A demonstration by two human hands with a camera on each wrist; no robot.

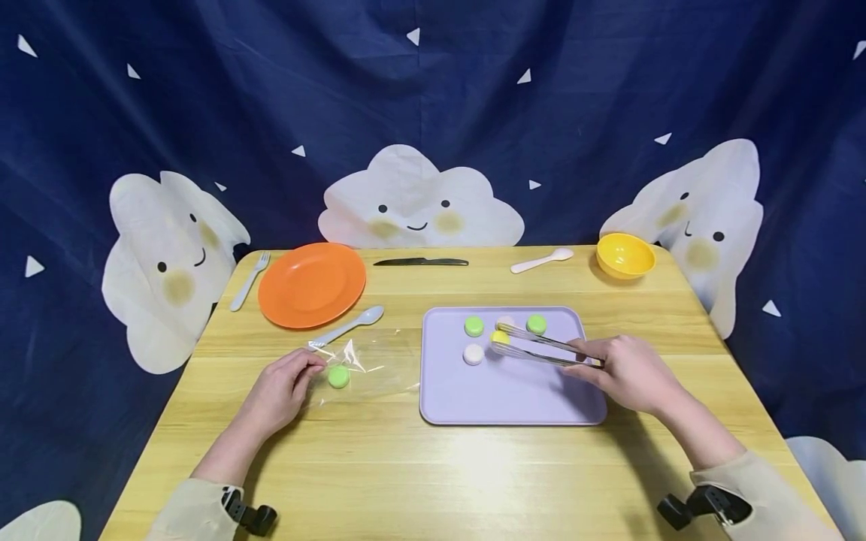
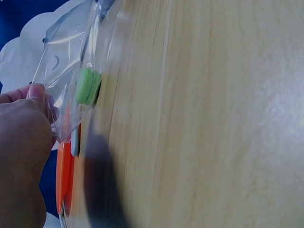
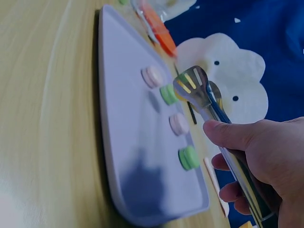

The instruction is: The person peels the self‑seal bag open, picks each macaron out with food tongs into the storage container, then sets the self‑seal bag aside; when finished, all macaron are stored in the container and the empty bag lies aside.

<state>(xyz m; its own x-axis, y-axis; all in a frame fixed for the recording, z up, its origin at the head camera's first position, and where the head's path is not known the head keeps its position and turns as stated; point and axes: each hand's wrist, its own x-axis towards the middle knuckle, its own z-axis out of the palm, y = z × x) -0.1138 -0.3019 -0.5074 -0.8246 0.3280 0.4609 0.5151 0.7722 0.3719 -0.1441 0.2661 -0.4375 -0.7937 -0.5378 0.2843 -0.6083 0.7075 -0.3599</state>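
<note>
My left hand pinches the edge of a clear plastic bag, in which a green macaron lies near the fingers. In the left wrist view thumb and fingertip meet on the bag's film. Metal tongs are gripped by my right hand, thumb on one side and fingers round the other. Between the tong tips is a yellow macaron, above the lilac tray. On the tray sit two green macarons and two pale pink ones, one partly hidden by the tongs.
An orange plate stands at the back left, between a grey fork and a grey spoon. A dark knife, a pink spoon and a yellow bowl lie along the table's far edge.
</note>
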